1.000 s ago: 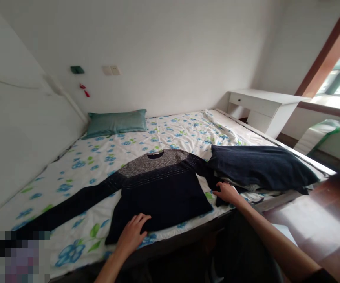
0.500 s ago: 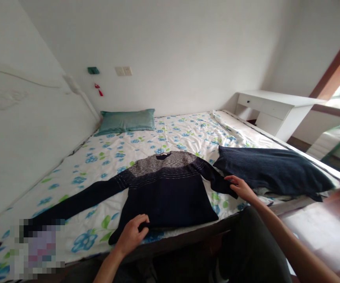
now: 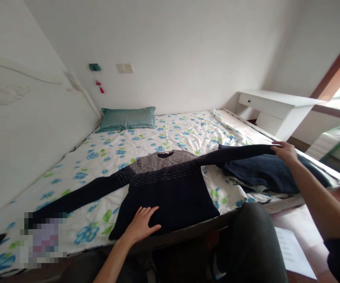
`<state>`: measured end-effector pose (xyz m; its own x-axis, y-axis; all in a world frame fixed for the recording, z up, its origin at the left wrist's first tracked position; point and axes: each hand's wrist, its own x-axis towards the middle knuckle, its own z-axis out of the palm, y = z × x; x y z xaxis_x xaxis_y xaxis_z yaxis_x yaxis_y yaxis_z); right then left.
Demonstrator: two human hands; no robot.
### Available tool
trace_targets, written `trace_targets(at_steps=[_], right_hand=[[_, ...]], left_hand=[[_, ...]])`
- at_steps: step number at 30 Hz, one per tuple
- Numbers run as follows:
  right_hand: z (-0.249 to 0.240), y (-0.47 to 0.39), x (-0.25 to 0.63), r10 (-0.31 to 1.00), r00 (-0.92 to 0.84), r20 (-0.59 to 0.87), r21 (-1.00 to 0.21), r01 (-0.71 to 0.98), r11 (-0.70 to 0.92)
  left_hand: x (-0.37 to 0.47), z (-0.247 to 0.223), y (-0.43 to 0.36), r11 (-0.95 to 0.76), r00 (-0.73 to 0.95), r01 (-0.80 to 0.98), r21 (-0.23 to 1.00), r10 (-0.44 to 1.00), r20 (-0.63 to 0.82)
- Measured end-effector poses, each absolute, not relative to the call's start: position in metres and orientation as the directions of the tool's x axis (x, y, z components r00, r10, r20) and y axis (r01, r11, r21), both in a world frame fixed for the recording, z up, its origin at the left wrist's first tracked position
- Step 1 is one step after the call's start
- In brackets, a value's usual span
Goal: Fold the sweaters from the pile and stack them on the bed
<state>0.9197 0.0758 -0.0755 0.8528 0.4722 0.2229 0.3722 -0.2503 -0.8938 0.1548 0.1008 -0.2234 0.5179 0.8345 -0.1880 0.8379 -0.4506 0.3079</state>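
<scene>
A navy sweater with a grey speckled yoke lies spread on the bed, its neckline away from me. My right hand is closed on the cuff of the right-side sleeve, which is stretched out sideways over a folded dark blue garment. My left hand rests on the lower front of the sweater near the hem, fingers spread. The left-side sleeve reaches down toward the bed's near left corner, where a pixelated patch hides its end.
A flowered sheet covers the bed. A green pillow lies at the far left, against the wall. At the right stands a white desk. White paper is low on the right, beside my knee.
My right hand has moved right and away from me, drawing the bent sleeve out straight over the folded garment. My left hand has shifted slightly right and its fingers have spread on the sweater.
</scene>
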Motion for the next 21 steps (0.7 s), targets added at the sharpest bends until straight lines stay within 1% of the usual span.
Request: trace_targets(at_steps=[1,2,3,4,5,6,7,8,9,11,12,14,16,17,18,19,21], right_hand=[[-0.092,0.075,0.918,0.438,0.871,0.224,-0.869,0.382,-0.316],[-0.108,0.073,0.910,0.431,0.872,0.231,-0.839,0.403,-0.366],[-0.125,0.071,0.894,0.452,0.860,0.239,-0.814,0.431,-0.389],[-0.140,0.070,0.872,0.502,0.828,0.249,-0.804,0.465,-0.369],[-0.155,0.068,0.844,0.592,0.767,0.248,-0.790,0.514,-0.335],[-0.167,0.066,0.813,0.712,0.665,0.226,-0.780,0.561,-0.277],[-0.178,0.064,0.778,0.833,0.517,0.196,-0.778,0.600,-0.189],[-0.188,0.062,0.743,0.929,0.330,0.167,-0.778,0.623,-0.082],[-0.195,0.059,0.709,0.981,0.132,0.141,-0.776,0.631,0.027],[-0.207,0.054,0.648,0.976,-0.189,0.110,-0.754,0.624,0.206],[-0.211,0.051,0.623,0.950,-0.302,0.079,-0.737,0.624,0.260],[-0.217,0.045,0.589,0.886,-0.463,-0.035,-0.705,0.640,0.307],[-0.220,0.040,0.574,0.815,-0.552,-0.177,-0.691,0.659,0.297],[-0.221,0.038,0.573,0.785,-0.580,-0.218,-0.687,0.662,0.298],[-0.222,0.037,0.575,0.771,-0.596,-0.224,-0.683,0.660,0.312],[-0.224,0.036,0.579,0.776,-0.600,-0.194,-0.678,0.654,0.336],[-0.229,0.037,0.591,0.833,-0.548,-0.076,-0.666,0.650,0.367]], left_hand=[[0.157,-0.222,0.099,-0.465,0.527,0.834,0.296,0.830,-0.183],[0.159,-0.219,0.097,-0.482,0.539,0.829,0.283,0.824,-0.175],[0.161,-0.216,0.094,-0.500,0.551,0.823,0.269,0.819,-0.162],[0.163,-0.211,0.090,-0.517,0.562,0.817,0.255,0.814,-0.150],[0.165,-0.206,0.087,-0.531,0.571,0.812,0.242,0.809,-0.140],[0.166,-0.199,0.082,-0.542,0.580,0.807,0.235,0.803,-0.136],[0.166,-0.193,0.078,-0.551,0.589,0.801,0.234,0.796,-0.139],[0.166,-0.186,0.073,-0.556,0.596,0.796,0.240,0.788,-0.152],[0.166,-0.179,0.069,-0.553,0.597,0.796,0.246,0.782,-0.175],[0.162,-0.165,0.060,-0.517,0.567,0.821,0.242,0.785,-0.249],[0.159,-0.158,0.055,-0.490,0.539,0.842,0.228,0.790,-0.294],[0.154,-0.145,0.044,-0.437,0.470,0.882,0.176,0.791,-0.391],[0.151,-0.135,0.030,-0.421,0.427,0.898,0.129,0.760,-0.490],[0.151,-0.134,0.022,-0.431,0.423,0.895,0.118,0.731,-0.535],[0.152,-0.134,0.015,-0.451,0.431,0.885,0.118,0.696,-0.574],[0.155,-0.138,0.007,-0.475,0.447,0.871,0.127,0.658,-0.605],[0.162,-0.154,-0.005,-0.517,0.478,0.843,0.146,0.597,-0.644]])
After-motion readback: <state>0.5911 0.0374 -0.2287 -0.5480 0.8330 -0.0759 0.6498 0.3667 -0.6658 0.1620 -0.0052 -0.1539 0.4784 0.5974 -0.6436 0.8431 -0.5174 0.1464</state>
